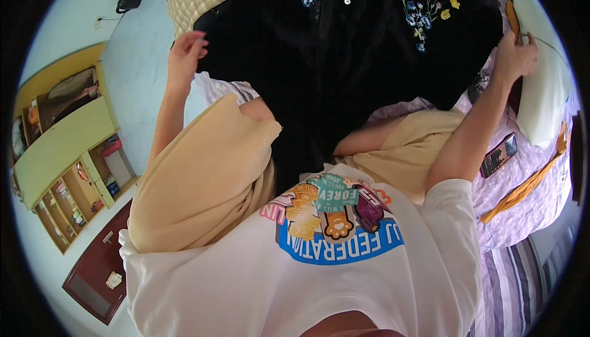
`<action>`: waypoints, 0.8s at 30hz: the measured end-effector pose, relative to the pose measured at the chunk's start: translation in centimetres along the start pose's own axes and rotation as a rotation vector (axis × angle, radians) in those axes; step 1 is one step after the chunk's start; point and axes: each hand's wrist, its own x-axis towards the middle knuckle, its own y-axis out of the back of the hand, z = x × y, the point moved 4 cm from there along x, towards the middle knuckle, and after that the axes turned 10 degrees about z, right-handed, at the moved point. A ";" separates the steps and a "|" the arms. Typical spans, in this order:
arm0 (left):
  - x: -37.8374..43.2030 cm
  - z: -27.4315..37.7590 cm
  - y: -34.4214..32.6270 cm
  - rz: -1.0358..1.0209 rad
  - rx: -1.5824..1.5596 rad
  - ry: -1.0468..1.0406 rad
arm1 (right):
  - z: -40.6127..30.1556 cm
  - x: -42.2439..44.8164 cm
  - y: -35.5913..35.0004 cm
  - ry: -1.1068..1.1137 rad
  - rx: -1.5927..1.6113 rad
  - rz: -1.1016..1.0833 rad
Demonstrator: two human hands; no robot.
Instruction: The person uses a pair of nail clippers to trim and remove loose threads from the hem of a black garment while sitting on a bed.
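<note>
A black garment [341,60] with embroidered yellow, blue and pink flowers lies spread before me, its lower end across my lap. A small round white piece, perhaps a button, shows near its top middle. My left hand [189,53], at picture left, is at the garment's left edge with fingers curled; whether it pinches the cloth cannot be told. My right hand [518,55], at picture right, is curled beside the garment's right edge; its grip is partly hidden.
A phone [498,155] with a lit screen and a mustard cloth strip [525,189] lie on the purple patterned bedding [500,217] at right. A whitish bolster-like item [541,92] stands beyond my right hand. Checked cloth [193,0] lies at upper left.
</note>
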 end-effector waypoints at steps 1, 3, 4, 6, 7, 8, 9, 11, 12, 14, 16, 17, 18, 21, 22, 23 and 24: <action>-0.6 1.3 -1.1 -0.097 0.025 -0.054 | -1.6 -0.2 0.6 0.097 0.088 0.017; -2.0 3.7 -3.6 -0.294 0.071 -0.167 | -7.5 -1.0 3.0 0.290 0.262 0.054; -2.8 4.3 -4.6 -0.371 0.094 -0.199 | -9.2 -1.7 3.4 0.138 0.480 -0.099; -4.6 5.8 -6.6 -0.533 0.203 -0.260 | -12.5 -3.9 4.8 -0.029 0.702 -0.363; -5.1 5.9 -7.5 -0.621 0.202 -0.359 | -13.8 -4.8 5.6 -0.042 0.714 -0.474; -5.9 6.4 -8.4 -0.680 0.238 -0.550 | -14.8 -6.0 5.8 -0.009 0.800 -0.654; -7.1 6.0 -8.1 -0.713 0.291 -0.715 | -16.6 -8.1 5.6 0.030 0.918 -0.856; -7.8 3.9 -7.8 -0.762 0.349 -0.716 | -19.0 -11.3 6.9 0.124 0.926 -1.320; -7.6 2.5 -7.8 -0.778 0.368 -0.713 | -19.8 -12.6 7.7 0.227 0.890 -1.398; -7.1 1.9 -8.1 -0.815 0.401 -0.668 | -19.6 -15.5 8.5 0.365 0.823 -1.465; -7.0 1.3 -7.8 -0.819 0.442 -0.685 | -20.5 -15.9 9.4 0.424 0.629 -1.549; -6.9 1.0 -7.7 -0.821 0.462 -0.694 | -20.6 -16.0 9.4 0.439 0.579 -1.555; -6.8 0.9 -7.5 -0.818 0.509 -0.666 | -20.6 -16.0 9.2 0.463 0.589 -1.532; -6.5 0.8 -7.1 -0.802 0.666 -0.517 | -19.9 -16.0 8.1 0.490 0.628 -1.510; -6.5 0.9 -7.0 -0.790 0.729 -0.425 | -19.6 -15.7 7.9 0.468 0.649 -1.536; -6.6 0.9 -6.9 -0.777 0.790 -0.332 | -19.3 -15.3 7.8 0.446 0.669 -1.562; -6.7 0.9 -6.6 -0.764 0.812 -0.313 | -19.2 -14.4 8.1 0.422 0.628 -1.605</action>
